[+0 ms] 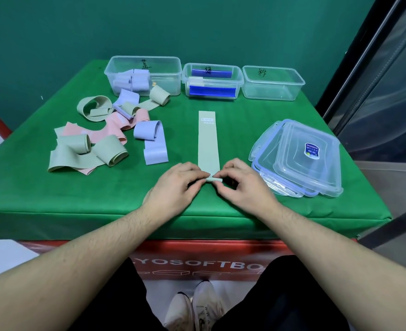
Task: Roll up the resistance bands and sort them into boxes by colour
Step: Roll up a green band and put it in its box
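A pale green band (208, 139) lies flat on the green table (54, 199), its long axis running straight away from the person towards the boxes (212, 80). Both hands pinch its near end, already turned over into a small roll: left hand (175, 185) and right hand (240, 185) sit equally close, so rolling should go forward, away from the body

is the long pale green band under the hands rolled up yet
Barely started: only the near end of the long pale green band is curled between left hand and right hand; the rest lies flat.
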`<state>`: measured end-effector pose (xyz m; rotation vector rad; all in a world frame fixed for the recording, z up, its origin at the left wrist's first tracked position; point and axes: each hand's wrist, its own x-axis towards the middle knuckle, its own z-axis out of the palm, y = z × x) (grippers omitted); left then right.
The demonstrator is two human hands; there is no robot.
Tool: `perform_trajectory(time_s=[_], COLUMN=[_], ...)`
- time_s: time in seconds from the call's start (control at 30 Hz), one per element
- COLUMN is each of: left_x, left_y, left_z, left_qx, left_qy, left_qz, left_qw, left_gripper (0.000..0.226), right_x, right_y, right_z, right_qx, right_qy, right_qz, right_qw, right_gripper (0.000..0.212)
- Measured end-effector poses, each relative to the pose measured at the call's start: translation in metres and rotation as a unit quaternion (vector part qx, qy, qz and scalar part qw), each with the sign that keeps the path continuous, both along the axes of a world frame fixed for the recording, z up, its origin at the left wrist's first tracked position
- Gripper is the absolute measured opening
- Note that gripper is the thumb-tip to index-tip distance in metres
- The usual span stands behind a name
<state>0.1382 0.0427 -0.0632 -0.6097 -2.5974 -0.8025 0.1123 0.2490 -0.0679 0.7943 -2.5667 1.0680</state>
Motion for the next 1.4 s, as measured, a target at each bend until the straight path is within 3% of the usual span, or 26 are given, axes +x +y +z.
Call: perform_trajectory(time_s=[0.27,0.8,1.4], left_x=[-0.0021,-0.0044,-0.0033], left_y=[0.0009,0.0029,0.0032], left_z=[0.0019,0.0019,0.0029], left_qx=[0.014,0.019,0.009], left_qy=[-0.025,-0.035,-0.029], left_qz=[0.004,0.018,0.011], left_qw=[1.0,0.999,0.999], left_gripper=[0.011,0.026,0.011], right_x=[0.0008,-0.0024,-0.001], right_y=[-0.0009,-0.0014,-0.0013], right_z=[0.0008,-0.0014,-0.0006], right_qx=[0.007,0.046,0.062], right_qy=[-0.003,0.023,0.031], right_qz=[-0.016,-0.026,-0.031], right_qw=[1.0,0.998,0.997], right_gripper=[0.017,0.022,0.025])
